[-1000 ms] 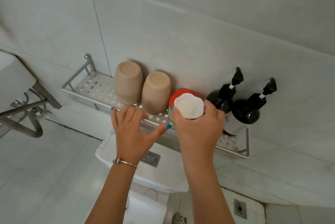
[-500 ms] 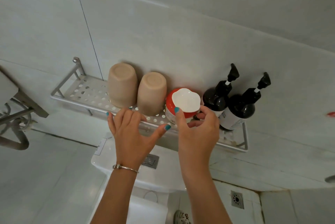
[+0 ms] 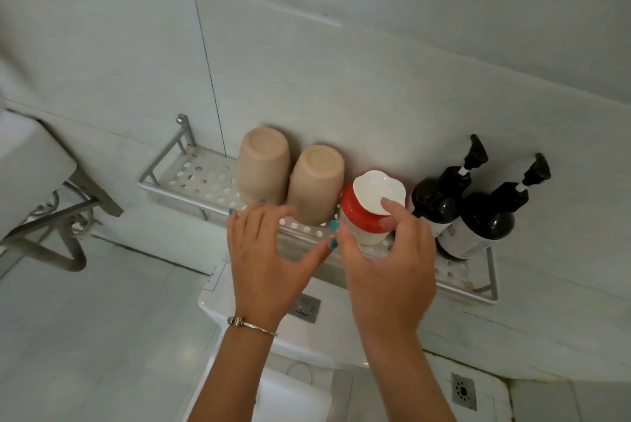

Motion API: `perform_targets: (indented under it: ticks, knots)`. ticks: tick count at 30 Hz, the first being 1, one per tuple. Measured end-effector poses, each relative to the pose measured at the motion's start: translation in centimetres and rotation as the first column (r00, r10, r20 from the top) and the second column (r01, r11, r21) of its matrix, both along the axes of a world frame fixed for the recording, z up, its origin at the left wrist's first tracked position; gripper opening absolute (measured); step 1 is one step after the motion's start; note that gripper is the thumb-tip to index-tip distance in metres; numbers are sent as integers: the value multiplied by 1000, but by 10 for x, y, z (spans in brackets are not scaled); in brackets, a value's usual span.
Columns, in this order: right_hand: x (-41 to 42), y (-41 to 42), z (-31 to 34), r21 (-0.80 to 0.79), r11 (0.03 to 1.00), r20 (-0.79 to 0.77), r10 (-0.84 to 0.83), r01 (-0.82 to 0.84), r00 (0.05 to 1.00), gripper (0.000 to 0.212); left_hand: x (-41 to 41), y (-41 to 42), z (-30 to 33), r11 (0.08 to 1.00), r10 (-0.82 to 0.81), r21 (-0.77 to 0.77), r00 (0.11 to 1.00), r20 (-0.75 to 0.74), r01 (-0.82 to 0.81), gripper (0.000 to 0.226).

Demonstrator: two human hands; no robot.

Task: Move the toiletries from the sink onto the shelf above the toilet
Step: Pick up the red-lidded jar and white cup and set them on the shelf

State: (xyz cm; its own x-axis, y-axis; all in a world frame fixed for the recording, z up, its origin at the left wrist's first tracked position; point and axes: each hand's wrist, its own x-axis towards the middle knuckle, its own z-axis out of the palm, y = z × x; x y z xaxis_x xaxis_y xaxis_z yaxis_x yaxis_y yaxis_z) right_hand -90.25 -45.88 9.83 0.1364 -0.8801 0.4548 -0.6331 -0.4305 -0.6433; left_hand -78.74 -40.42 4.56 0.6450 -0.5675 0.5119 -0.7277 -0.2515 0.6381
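Note:
A perforated metal shelf [image 3: 191,179] is fixed to the tiled wall above the toilet. On it stand two upturned beige cups [image 3: 263,162] [image 3: 317,179], a red jar with a white lid [image 3: 362,213] and two black pump bottles [image 3: 437,199] [image 3: 488,220]. My right hand [image 3: 389,268] is in front of the jar with fingers loosened; the index fingertip rests on the lid and the thumb is beside the jar's left side. My left hand [image 3: 269,261] hovers spread over the shelf's front rail below the cups, holding nothing.
The white toilet cistern [image 3: 239,305] with its flush button sits directly under my hands. The sink [image 3: 27,162] with its bracket and drain hose is at the far left. A floor drain [image 3: 462,391] lies at the lower right. The shelf's left end is bare.
The jar has gone from my right hand's grip down onto the shelf between the cups and the bottles. My right fingers have loosened around it. The left hand stayed by the rail.

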Motion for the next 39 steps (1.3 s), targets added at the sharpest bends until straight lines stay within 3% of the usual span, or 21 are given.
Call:
perform_targets:
  ticks: [5, 11, 14, 20, 26, 33, 39]
  knots:
    - [18, -17, 8, -68, 981, -45, 178, -181, 983, 61, 45, -5, 25, 991, 78, -106, 997, -12, -79, 70]
    - [47, -45, 21, -180, 964, -325, 132, -198, 936, 71, 90, -19, 33, 997, 24, 78, 982, -188, -9, 92]
    - [55, -51, 21, -174, 967, -403, 105, -189, 909, 70, 97, -21, 32, 996, -25, 80, 981, -192, 41, 82]
    - [55, -56, 14, -116, 983, -386, 87, -142, 918, 64, 96, -21, 31, 997, -57, 41, 983, -174, 65, 76]
    - [55, -57, 9, -134, 982, -364, 77, -134, 928, 62, 95, -20, 27, 993, 6, 115, 998, -69, 2, 78]
    - [42, -49, -2, -198, 972, -356, 48, -126, 933, 76, 77, -11, 15, 940, 181, 282, 982, 61, -190, 104]
    - [18, -34, -6, -203, 958, -362, 119, -202, 925, 74, 42, 13, -2, 915, 197, 339, 975, 100, -219, 85]
